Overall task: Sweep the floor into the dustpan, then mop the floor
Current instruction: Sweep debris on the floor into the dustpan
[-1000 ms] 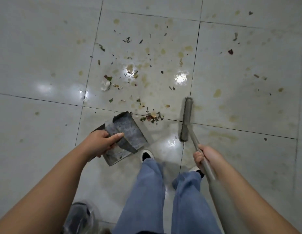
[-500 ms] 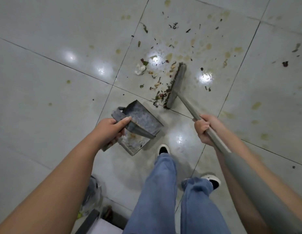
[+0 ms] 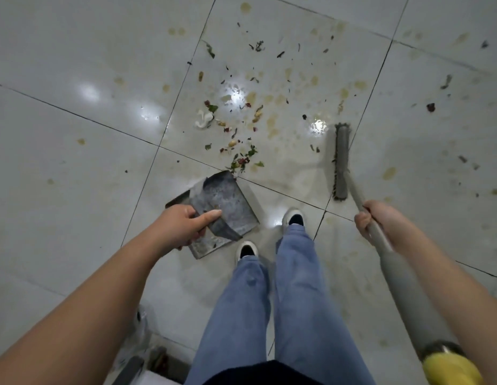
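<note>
Sweeping is the step in hand, and I judge it barely begun: most of the debris (image 3: 241, 159) lies loose on the tiled floor (image 3: 75, 162), just beyond the dustpan (image 3: 222, 207). My left hand (image 3: 183, 226) curls round the dustpan's rear wall, thumb laid along its top edge, holding the pan tilted with its far corner near the closest clump of scraps. My right hand (image 3: 376, 220) is wrapped round the broom handle (image 3: 361, 201); the broom head (image 3: 341, 162) sits well to the right of the pile. To do this well I'd set the pan's lip flat on the tile (a raised lip lets crumbs slide under), then draw the bristles leftward in short strokes toward it. Farther scraps (image 3: 258, 47) and the yellowish stains (image 3: 272, 123) look sticky; I'd leave the stains for the mop.
</note>
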Available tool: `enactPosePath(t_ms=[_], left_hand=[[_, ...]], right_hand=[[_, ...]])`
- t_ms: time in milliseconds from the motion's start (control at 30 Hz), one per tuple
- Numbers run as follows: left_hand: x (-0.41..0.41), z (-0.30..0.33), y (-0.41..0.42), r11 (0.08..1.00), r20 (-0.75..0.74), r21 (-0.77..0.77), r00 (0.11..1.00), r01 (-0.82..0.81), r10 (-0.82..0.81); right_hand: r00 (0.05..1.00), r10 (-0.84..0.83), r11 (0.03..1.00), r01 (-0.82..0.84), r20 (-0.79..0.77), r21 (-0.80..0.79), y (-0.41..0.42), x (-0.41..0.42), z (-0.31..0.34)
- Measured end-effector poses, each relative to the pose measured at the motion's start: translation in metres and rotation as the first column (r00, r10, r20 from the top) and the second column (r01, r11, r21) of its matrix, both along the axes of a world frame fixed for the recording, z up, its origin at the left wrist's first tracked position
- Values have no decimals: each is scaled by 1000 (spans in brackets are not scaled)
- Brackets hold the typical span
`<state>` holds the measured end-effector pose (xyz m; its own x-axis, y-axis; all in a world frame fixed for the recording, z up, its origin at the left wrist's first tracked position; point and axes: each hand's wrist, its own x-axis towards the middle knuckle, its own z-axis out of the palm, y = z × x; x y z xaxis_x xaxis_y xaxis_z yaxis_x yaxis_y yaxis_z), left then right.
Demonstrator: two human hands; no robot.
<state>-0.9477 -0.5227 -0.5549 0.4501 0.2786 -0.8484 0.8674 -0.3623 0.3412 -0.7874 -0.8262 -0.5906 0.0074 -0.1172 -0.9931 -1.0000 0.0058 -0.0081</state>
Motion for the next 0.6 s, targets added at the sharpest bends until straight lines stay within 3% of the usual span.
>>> enactPosePath(t_ms=[133, 333, 600], left_hand=[[22, -3, -17, 1000, -1, 20, 1000, 10, -10], [46, -3, -30, 997, -33, 24, 997, -68, 69], [32, 17, -15, 988, -50, 87, 990, -126, 130]], right_hand=[[994, 106, 994, -106, 3, 41, 31, 42, -29], [990, 109, 941, -73, -94, 331, 57, 80, -20], [923, 383, 905, -370, -24, 211, 74, 57, 18]])
